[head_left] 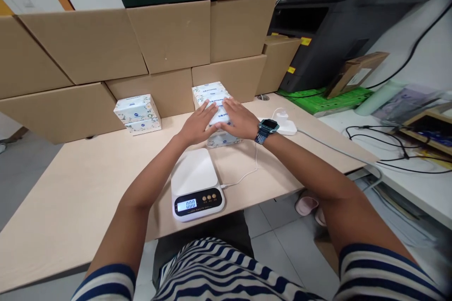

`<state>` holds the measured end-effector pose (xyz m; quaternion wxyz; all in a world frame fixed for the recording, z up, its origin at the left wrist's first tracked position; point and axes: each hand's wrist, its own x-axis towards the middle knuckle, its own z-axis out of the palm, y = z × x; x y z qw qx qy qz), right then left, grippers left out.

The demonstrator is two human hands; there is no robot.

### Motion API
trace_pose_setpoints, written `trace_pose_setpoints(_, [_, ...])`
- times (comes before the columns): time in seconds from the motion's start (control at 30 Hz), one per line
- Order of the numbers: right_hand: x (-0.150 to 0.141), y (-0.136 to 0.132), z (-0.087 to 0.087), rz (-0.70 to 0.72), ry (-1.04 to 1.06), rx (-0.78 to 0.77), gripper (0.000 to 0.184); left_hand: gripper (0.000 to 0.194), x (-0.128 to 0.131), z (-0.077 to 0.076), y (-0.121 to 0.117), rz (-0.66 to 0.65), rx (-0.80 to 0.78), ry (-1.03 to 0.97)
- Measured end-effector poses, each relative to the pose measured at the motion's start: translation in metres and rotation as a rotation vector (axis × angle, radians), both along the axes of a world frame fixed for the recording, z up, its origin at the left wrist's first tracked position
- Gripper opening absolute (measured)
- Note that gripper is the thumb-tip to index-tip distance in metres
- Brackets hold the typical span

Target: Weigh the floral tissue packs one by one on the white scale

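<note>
My left hand (198, 123) and my right hand (243, 120) lie flat over the near part of a stack of white tissue packs (209, 90) with blue print and a floral pattern. Fingers on both are stretched out, and the thumbs come close together. The hands cover part of the upper packs. Nearer to me, a white digital scale (194, 171) bears nothing and its lit display reads 0.00. To the left stands a second, smaller stack of similar tissue packs (137, 112). A watch (267, 127) is on my right wrist.
Cardboard boxes (169, 35) form a wall along the table's back edge. A white cable (252, 171) runs from the scale toward a white power strip (286, 127) at the right. Beyond are a large dark machine (339, 23), a green crate (303, 99) and black cables (377, 138).
</note>
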<state>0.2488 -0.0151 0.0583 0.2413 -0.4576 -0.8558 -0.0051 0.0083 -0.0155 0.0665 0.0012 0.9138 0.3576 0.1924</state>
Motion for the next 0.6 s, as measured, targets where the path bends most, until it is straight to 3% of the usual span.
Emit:
trace_pose_setpoints(0.23, [-0.007, 0.002, 0.001, 0.012, -0.090, -0.015, 0.089, 0.088, 0.004, -0.012, 0.008, 0.007, 0.003, -0.014])
trace_pose_setpoints(0.43, [-0.001, 0.009, 0.001, -0.037, -0.025, -0.062, 0.096, 0.091, 0.011, -0.008, 0.012, 0.019, 0.011, 0.002])
trace_pose_setpoints(0.53, [0.002, -0.003, 0.016, 0.008, 0.102, -0.091, 0.106, 0.090, 0.005, -0.012, 0.005, -0.024, 0.057, -0.068])
trace_pose_setpoints(0.6, [0.000, -0.036, 0.035, 0.082, 0.284, -0.030, 0.106, 0.089, -0.010, -0.025, -0.003, -0.073, 0.140, -0.168])
